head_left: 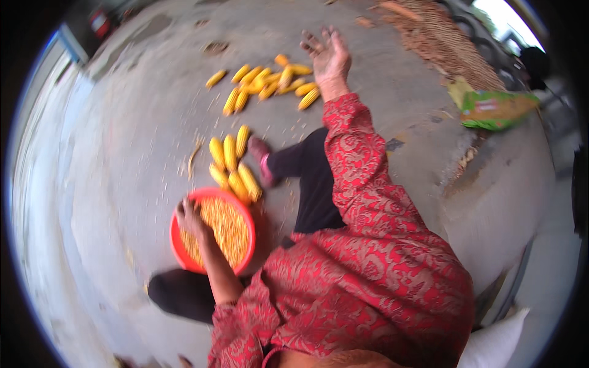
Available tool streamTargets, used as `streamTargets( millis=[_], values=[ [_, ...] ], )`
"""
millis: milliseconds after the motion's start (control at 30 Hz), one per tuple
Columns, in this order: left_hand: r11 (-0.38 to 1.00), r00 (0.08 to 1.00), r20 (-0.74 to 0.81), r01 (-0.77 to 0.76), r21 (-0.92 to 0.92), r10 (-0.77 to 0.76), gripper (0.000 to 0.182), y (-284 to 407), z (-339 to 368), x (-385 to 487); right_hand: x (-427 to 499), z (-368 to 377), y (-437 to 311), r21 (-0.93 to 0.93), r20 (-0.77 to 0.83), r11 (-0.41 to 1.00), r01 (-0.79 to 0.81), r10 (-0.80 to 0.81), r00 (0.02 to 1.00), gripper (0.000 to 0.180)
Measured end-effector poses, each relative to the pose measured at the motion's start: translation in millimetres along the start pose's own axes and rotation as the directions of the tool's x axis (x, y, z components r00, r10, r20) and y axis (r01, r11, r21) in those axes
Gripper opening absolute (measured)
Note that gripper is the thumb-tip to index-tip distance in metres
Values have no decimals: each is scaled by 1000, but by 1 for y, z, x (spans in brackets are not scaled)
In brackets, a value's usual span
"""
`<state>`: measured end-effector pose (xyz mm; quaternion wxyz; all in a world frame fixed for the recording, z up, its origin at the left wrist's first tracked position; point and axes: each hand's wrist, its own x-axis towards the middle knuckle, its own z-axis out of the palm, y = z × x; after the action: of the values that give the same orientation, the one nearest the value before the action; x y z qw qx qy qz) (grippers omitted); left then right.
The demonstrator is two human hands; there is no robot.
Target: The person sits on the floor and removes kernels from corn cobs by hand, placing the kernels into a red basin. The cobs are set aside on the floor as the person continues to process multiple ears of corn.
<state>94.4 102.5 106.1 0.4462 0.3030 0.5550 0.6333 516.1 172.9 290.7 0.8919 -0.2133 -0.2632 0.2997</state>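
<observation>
My left hand (191,217) is at the upper left rim of a red plastic basin (251,230) holding loose yellow corn kernels (228,230). Its fingers are bent; whether they grip the rim is unclear. My right hand (329,57) is raised out in front, palm showing, fingers apart and nothing in it. Below and left of it, a loose pile of yellow ears of corn (262,83) lies on the floor. Several more ears of corn (230,154) lie side by side between that pile and the basin, the lowest ones close against its rim.
My bent legs (306,179) flank the basin, one foot (260,154) beside the nearer ears. A green and yellow bag (499,109) lies at right, below a heap of reddish-brown material (441,39). A white sack (494,340) is at lower right. Bits litter the concrete floor (138,152).
</observation>
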Motion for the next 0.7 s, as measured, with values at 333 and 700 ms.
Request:
streamTargets(
  millis=[333,700],
  values=[
    [976,991,131,-53,209,26,26,89,-69,24,-214,-18,266,-101,-141,551,-829,817,560,17],
    [883,956,210,89,462,-207,30,77,-104,70,-361,-178,369,-969,-238,-213,-129,648,724,25]
  ],
)
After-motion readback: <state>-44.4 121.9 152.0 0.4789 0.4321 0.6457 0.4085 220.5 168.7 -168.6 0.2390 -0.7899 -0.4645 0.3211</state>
